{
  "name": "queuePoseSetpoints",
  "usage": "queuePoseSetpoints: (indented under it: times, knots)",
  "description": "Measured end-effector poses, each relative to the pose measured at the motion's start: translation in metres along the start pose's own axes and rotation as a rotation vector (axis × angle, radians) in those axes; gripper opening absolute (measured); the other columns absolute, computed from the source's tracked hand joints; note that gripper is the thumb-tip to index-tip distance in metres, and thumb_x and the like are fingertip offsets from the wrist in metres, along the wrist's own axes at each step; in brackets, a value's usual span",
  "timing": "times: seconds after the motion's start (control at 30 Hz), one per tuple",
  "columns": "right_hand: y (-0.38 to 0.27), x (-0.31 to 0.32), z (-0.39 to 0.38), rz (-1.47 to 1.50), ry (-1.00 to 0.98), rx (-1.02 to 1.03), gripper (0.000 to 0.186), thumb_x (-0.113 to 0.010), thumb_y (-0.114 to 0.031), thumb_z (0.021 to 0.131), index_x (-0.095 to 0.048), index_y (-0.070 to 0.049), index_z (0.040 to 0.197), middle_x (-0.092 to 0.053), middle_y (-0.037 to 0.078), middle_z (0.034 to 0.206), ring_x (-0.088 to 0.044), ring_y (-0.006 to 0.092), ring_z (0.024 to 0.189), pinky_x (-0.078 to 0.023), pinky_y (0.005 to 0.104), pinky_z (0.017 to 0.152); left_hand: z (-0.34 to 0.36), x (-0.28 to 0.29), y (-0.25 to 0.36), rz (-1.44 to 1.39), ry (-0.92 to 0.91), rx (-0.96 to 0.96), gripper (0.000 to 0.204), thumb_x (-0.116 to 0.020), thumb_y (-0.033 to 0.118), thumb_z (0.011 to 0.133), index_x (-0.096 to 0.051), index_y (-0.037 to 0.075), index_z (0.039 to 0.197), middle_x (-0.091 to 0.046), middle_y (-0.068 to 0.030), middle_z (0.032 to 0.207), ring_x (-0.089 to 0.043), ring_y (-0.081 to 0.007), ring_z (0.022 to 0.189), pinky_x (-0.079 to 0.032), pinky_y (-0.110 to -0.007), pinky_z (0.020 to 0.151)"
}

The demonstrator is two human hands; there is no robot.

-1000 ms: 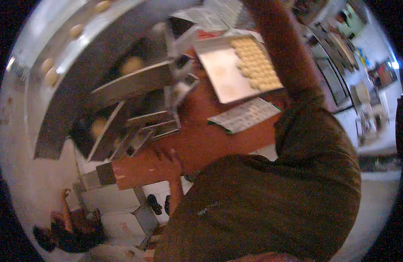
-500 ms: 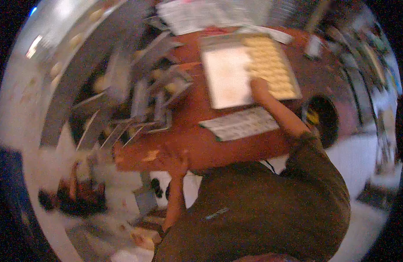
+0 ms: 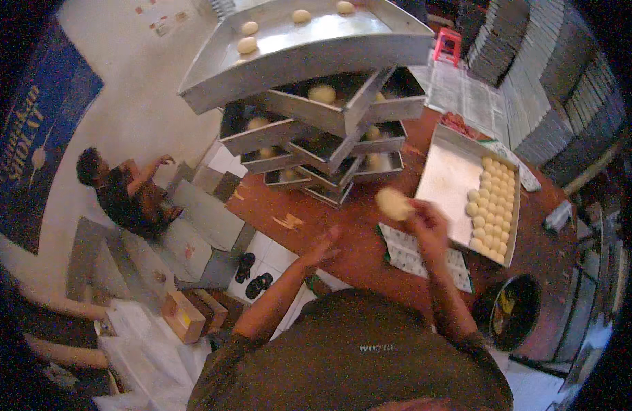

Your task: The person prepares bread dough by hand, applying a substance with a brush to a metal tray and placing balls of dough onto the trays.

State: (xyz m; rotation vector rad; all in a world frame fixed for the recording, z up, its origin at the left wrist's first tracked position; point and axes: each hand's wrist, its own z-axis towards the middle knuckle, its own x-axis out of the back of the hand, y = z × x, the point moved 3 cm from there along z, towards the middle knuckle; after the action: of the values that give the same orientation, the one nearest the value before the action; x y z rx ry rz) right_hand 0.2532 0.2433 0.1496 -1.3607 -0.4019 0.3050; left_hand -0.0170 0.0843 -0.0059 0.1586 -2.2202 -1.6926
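A pale round dough ball (image 3: 393, 204) is pinched in the fingers of my right hand (image 3: 430, 231), held over the table between the tray stack and the flat tray. My left hand (image 3: 321, 249) is near the table's front edge, slightly blurred, fingers stretched out and nothing in them. To the right, a large metal tray (image 3: 436, 181) holds tight rows of dough balls (image 3: 495, 205) along its right side. Ahead of my left hand rise several crosswise-stacked metal trays (image 3: 306, 65), with dough balls (image 3: 301, 16) spaced apart in the top one.
A printed sheet (image 3: 425, 260) lies on the brown table (image 3: 288, 202) by the flat tray. At the right is a dark round tub (image 3: 511, 312). A person (image 3: 128, 192) sits on the left near grey boxes (image 3: 206, 226). A pink stool (image 3: 447, 46) stands far back.
My right hand has left the flat tray and moved left with a dough ball. My left hand has lifted from the table edge. The view has swung left toward the stacked trays.
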Motion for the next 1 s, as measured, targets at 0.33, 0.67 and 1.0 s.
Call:
queuePoseSetpoints:
  times: [0.33, 0.67, 1.0]
  knots:
    - [0.071, -0.045, -0.061, -0.717, -0.266, 0.101, 0.075, -0.075, -0.035, 0.087, -0.044, -0.003, 0.147, -0.059, 0.021, 0.136, -0.058, 0.0396, 0.122, -0.050, 0.0451, 0.100, -0.049, 0.054, 0.046, 0.813, 0.252, -0.480, 0.042, -0.060, 0.022, 0.098, -0.059, 0.000, 0.134, -0.069, -0.0219, 0.113, -0.068, -0.0376, 0.093, -0.055, -0.045, 0.083]
    - [0.122, -0.051, -0.052, -1.239, -0.182, 0.166, 0.062, -0.072, -0.027, 0.081, -0.053, -0.002, 0.135, -0.062, 0.018, 0.113, -0.060, 0.0387, 0.109, -0.054, 0.0485, 0.089, -0.065, 0.036, 0.076, -0.222, 0.267, 0.096, 0.031, -0.061, 0.026, 0.101, -0.063, 0.005, 0.123, -0.069, -0.0156, 0.120, -0.066, -0.0197, 0.105, -0.053, -0.036, 0.089]
    - [0.003, -0.014, -0.022, 0.177, -0.743, -0.375, 0.039, -0.069, -0.015, 0.086, -0.065, -0.001, 0.123, -0.071, 0.016, 0.113, -0.067, 0.0173, 0.095, -0.053, 0.0320, 0.086, -0.071, 0.035, 0.137, 0.023, 0.074, -0.039, 0.033, -0.057, 0.029, 0.105, -0.070, 0.001, 0.116, -0.074, -0.0045, 0.104, -0.065, -0.0118, 0.094, -0.050, -0.029, 0.086]
